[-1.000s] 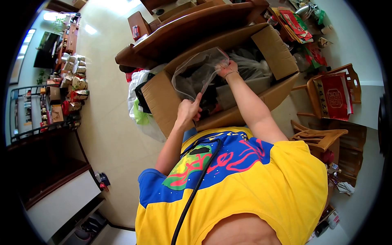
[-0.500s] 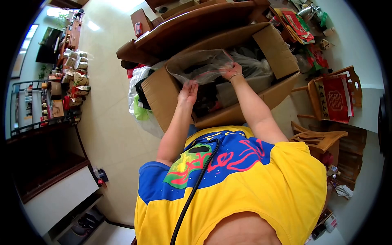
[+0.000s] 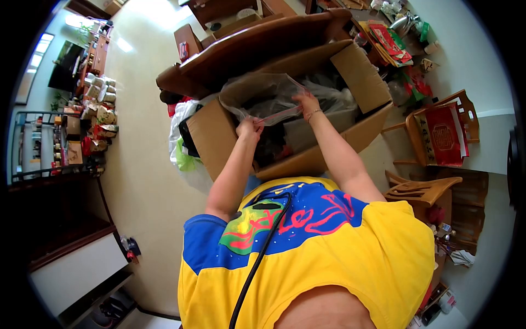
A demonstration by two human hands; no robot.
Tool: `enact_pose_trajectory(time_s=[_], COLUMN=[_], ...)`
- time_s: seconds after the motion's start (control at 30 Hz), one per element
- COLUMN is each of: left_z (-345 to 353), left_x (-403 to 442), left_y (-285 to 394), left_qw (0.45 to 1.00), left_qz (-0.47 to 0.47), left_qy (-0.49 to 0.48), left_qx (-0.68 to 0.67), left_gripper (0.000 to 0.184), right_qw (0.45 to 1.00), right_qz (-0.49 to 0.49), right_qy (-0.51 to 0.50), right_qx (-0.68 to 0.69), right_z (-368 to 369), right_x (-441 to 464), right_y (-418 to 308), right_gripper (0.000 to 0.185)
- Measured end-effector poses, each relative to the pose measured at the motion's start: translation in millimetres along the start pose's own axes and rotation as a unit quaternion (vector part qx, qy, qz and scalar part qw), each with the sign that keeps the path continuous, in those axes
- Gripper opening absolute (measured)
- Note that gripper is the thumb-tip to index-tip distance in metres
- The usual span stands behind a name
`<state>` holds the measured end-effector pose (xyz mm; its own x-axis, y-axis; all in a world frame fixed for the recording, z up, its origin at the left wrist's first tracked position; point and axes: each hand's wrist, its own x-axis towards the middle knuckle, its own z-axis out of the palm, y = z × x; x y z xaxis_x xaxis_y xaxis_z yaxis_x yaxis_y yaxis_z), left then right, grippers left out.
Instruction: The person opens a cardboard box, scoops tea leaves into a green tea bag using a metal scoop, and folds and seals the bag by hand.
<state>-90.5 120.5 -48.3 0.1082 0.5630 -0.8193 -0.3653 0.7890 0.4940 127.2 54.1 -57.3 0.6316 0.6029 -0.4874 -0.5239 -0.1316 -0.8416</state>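
Note:
A clear plastic zip bag (image 3: 260, 90) with a pinkish-red strip along its mouth is spread over an open cardboard box (image 3: 211, 129). The fingers of my left hand (image 3: 249, 128) are closed on the near left edge of the bag's mouth. My right hand (image 3: 308, 104), with a bracelet at the wrist, grips the mouth's right end. Between the hands the mouth is parted. Below the bag, dark items and a grey panel (image 3: 307, 129) lie inside the box, along with more clear plastic (image 3: 337, 98); the dark items are too shadowed to name.
A dark wooden bench back (image 3: 263, 41) stands against the far side of the box. White and green plastic bags (image 3: 183, 151) lie on the floor at left. Wooden chairs (image 3: 422, 189) stand at right, one holding a red gift bag (image 3: 442, 134).
My left hand has gone from open fingers beside the bag to a closed grip on its edge. The bag's mouth is now stretched between both hands.

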Motion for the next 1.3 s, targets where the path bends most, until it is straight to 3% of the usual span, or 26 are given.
enact_pose_trajectory(time_s=[0.07,0.1,0.13,0.2,0.23,0.27,0.33,0.4,0.43,0.5,0.57,0.63,0.77,0.9,1.0,1.13,1.2,1.27,1.3], left_z=[-10.5,-19.0,2.2,-5.5,1.7,2.3,-4.0,-13.3,-19.2,-30.3,-33.1,-31.5,-24.7,-24.6,-26.8,-29.4,-26.5,-28.2,-28.5], left_x=[18.1,46.3,13.9,26.0,11.8,13.0,17.9,23.9,27.5,25.9,18.2,17.7,-2.9,-26.4,-2.1,12.8,5.6,5.1,3.6], left_y=[-5.6,-15.7,-5.6,-8.2,-4.5,-2.8,3.3,10.9,13.6,18.2,21.9,17.3,13.6,12.4,7.6,2.5,2.6,3.6,3.3], left_qw=[0.983,0.935,0.972,0.955,0.967,0.954,0.924,0.918,0.913,0.912,0.926,0.926,0.931,0.952,0.956,0.939,0.960,0.967,0.966], left_qz=[-0.012,-0.020,-0.030,-0.007,-0.014,-0.032,-0.077,-0.094,-0.117,-0.115,-0.134,-0.132,-0.121,-0.110,-0.136,-0.161,-0.131,-0.129,-0.132], left_qy=[-0.147,-0.285,-0.133,-0.210,-0.152,-0.153,-0.156,-0.144,-0.133,-0.160,-0.131,-0.114,-0.098,-0.116,-0.063,-0.074,-0.034,-0.027,-0.036], left_qx=[-0.107,-0.210,-0.191,-0.211,-0.205,-0.256,-0.341,-0.356,-0.367,-0.359,-0.329,-0.334,-0.329,-0.260,-0.252,-0.295,-0.247,-0.219,-0.222], left_gripper=[0.025,0.028,0.026,0.021,0.023,0.023,0.024,0.023,0.023,0.023,0.025,0.026,0.028,0.030,0.034,0.040,0.040,0.040,0.040], right_qw=[0.996,0.994,0.981,0.963,0.942,0.925,0.930,0.855,0.853,0.806,0.802,0.795,0.829,0.830,0.828,0.878,0.891,0.953,0.953], right_qz=[0.048,0.080,0.161,0.265,0.311,0.340,0.314,0.380,0.383,0.380,0.388,0.395,0.350,0.378,0.359,0.385,0.375,0.108,0.112], right_qy=[-0.011,-0.065,0.064,-0.005,-0.052,-0.072,-0.084,-0.044,-0.046,-0.060,-0.060,0.034,0.018,0.068,0.040,0.082,0.080,0.257,0.259], right_qx=[-0.076,-0.045,-0.089,0.045,0.117,0.157,0.172,0.351,0.351,0.450,0.449,0.459,0.435,0.404,0.429,0.273,0.243,0.118,0.112], right_z=[-7.9,-9.7,6.8,7.0,5.6,5.4,13.8,15.6,14.8,11.1,14.5,20.0,10.5,15.6,2.5,-8.0,-35.1,-36.4,-30.7], right_x=[9.8,14.3,-19.1,-19.2,-15.9,-15.5,-17.9,-16.3,-15.3,-9.3,-6.1,-7.2,7.8,-34.2,-34.5,-25.4,20.5,47.8,31.0], right_y=[14.5,26.5,3.2,21.4,30.1,36.4,37.4,34.9,31.0,17.4,10.4,6.0,21.8,-14.4,-9.0,-10.4,9.0,24.1,17.7], right_gripper=[0.035,0.048,0.052,0.043,0.039,0.036,0.026,0.022,0.022,0.028,0.028,0.025,0.018,0.021,0.037,0.033,0.028,0.013,0.013])
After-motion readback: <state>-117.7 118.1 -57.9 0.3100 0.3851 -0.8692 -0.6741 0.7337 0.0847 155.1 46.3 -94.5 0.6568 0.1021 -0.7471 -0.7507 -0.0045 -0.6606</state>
